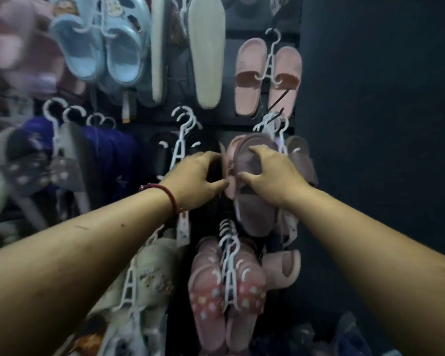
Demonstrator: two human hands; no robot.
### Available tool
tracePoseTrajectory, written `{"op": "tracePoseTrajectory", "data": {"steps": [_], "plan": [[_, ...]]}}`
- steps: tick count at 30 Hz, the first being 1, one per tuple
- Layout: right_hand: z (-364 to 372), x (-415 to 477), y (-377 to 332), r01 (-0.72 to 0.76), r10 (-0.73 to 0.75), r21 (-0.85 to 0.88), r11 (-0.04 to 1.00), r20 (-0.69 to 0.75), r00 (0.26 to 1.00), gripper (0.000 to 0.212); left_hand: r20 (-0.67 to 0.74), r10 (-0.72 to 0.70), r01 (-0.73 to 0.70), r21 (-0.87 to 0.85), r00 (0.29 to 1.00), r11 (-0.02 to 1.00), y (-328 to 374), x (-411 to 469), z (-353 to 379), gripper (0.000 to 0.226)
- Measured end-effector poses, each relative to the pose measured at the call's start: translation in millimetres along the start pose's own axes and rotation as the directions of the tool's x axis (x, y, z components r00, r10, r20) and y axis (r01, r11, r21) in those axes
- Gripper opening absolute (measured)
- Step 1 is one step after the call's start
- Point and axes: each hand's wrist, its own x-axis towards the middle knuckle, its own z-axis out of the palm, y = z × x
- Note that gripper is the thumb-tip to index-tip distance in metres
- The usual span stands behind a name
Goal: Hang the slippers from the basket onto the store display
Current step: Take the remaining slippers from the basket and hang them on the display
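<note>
A mauve slipper pair (252, 204) hangs against the dark display wall (247, 125), below a bunch of white plastic hangers (270, 124) on a peg. My right hand (270, 176) grips the upper part of the front slipper, thumb on its strap. My left hand (193, 178), with a red bracelet at the wrist, curls its fingers behind the slipper's left edge and a dark slipper beside it. The basket is out of view.
Other pairs hang all around: light blue slippers (100, 52) and a pink pair (267, 75) above, a spotted pink pair (226, 291) and beige ones (149, 283) below, dark purple ones (70, 155) to the left. A dark wall (375, 111) runs along the right.
</note>
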Motion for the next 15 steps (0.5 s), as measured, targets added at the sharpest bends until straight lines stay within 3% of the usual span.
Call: {"op": "tracePoseTrajectory", "data": {"steps": [5,10,15], "plan": [[46,-45,-63,0.086,-0.099,0.14,0.986,0.089,0.991,0.073,0.046,-0.154,0.143,0.185,0.987,0.972,-45,-95,-31,0.078],[109,-81,-149,0.172,-0.227,0.268,0.948,0.189,0.955,0.077,0.041,-0.293,0.254,0.398,0.955,0.882,-100,-195,-73,0.074],[184,-114,-248,0.221,-0.373,0.433,0.874,0.305,0.876,0.078,0.041,-0.502,0.409,0.525,0.864,0.747,-167,-293,-118,0.079]]}}
